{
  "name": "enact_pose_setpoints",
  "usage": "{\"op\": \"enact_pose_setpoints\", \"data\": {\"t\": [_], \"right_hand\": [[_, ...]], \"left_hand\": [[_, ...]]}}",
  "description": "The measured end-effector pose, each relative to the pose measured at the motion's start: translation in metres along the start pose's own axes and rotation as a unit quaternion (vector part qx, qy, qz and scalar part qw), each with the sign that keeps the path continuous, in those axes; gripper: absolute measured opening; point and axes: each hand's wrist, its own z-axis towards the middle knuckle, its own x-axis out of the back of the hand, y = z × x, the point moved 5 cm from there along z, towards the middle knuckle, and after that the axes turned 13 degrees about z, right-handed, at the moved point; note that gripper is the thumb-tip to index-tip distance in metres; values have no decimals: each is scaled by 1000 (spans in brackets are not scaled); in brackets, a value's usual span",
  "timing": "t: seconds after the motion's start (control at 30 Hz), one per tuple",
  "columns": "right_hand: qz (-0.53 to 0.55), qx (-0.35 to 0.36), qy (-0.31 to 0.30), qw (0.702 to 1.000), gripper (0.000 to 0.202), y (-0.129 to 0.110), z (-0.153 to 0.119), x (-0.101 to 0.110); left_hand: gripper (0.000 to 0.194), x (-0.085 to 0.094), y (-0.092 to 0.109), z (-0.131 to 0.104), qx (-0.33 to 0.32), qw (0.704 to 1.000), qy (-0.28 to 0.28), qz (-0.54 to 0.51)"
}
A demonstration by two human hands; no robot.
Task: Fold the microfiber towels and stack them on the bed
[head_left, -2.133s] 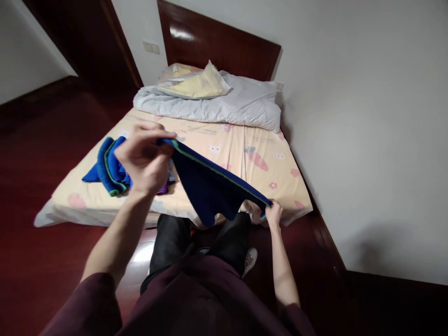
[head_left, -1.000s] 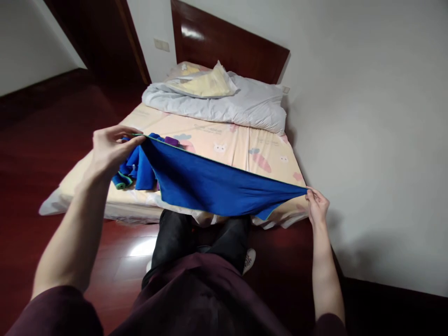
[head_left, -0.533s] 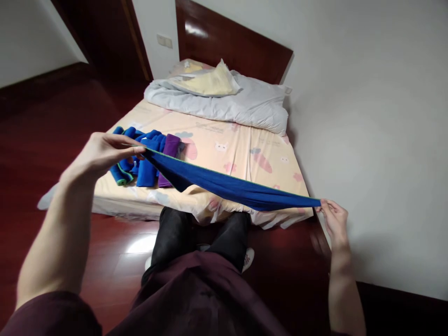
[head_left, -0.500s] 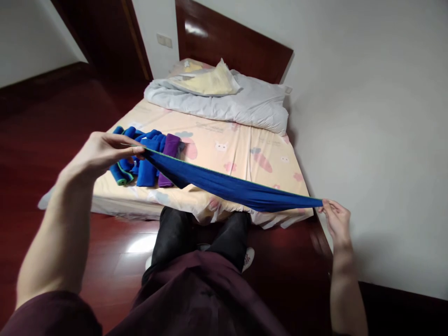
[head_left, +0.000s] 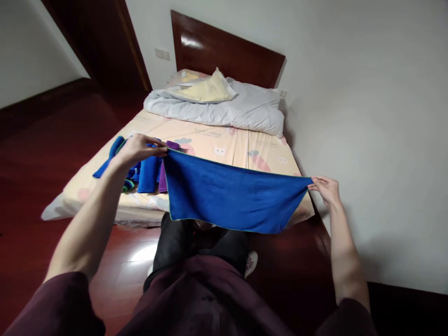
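Observation:
A blue towel [head_left: 227, 191] with thin green edging hangs spread out between my two hands, over the near edge of the bed. My left hand [head_left: 142, 148] pinches its upper left corner. At the upper right corner, my right hand [head_left: 325, 187] grips it between thumb and fingers. Behind and below my left hand lie several rolled or folded blue cloths [head_left: 149, 172] and a purple cloth [head_left: 163, 179], partly hidden by that hand and the towel.
The bed [head_left: 206, 137] has a patterned peach sheet. A grey-white quilt [head_left: 252, 112] and a pale yellow cloth [head_left: 213, 88] lie by the dark wooden headboard [head_left: 227, 42]. A white wall [head_left: 367, 140] stands close on the right. Dark red floor [head_left: 31, 186] lies left.
The towel has swung from a narrow, edge-on strip to hanging open with its face showing. My left hand has moved right; my right hand has moved slightly up and left.

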Motion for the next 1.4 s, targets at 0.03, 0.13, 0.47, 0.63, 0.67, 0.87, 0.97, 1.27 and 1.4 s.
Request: {"op": "enact_pose_setpoints", "data": {"t": [0.03, 0.13, 0.47, 0.63, 0.67, 0.87, 0.97, 1.27, 1.4], "right_hand": [[5, 7, 4, 1000, 55, 6, 13, -7], [11, 43, 37, 998, 44, 14, 52, -29], [-98, 270, 83, 954, 27, -22, 88, -50], [-142, 281, 34, 948, 26, 21, 58, -45], [-155, 268, 17, 951, 26, 37, 51, -44], [-279, 120, -90, 949, 30, 153, -3, -42], [-350, 21, -111, 930, 33, 203, -27, -42], [-410, -73, -116, 902, 24, 261, -73, -31], [-446, -72, -155, 878, 28, 262, -83, -27]], "left_hand": [[59, -9, -4, 13, 3, 1000, -4, -20], [55, -30, -8, 52, 56, 997, 22, -54], [28, -6, 32, 86, -21, 949, 314, -34], [31, -26, 17, 46, -73, 941, 323, 66], [31, -37, 8, 37, -78, 944, 309, 83], [33, -126, -77, -14, -64, 976, 141, 150], [31, -177, -116, -35, -53, 981, 5, 185], [29, -237, -164, -81, -39, 921, -167, 349], [28, -231, -170, -94, -45, 907, -177, 380]]}}
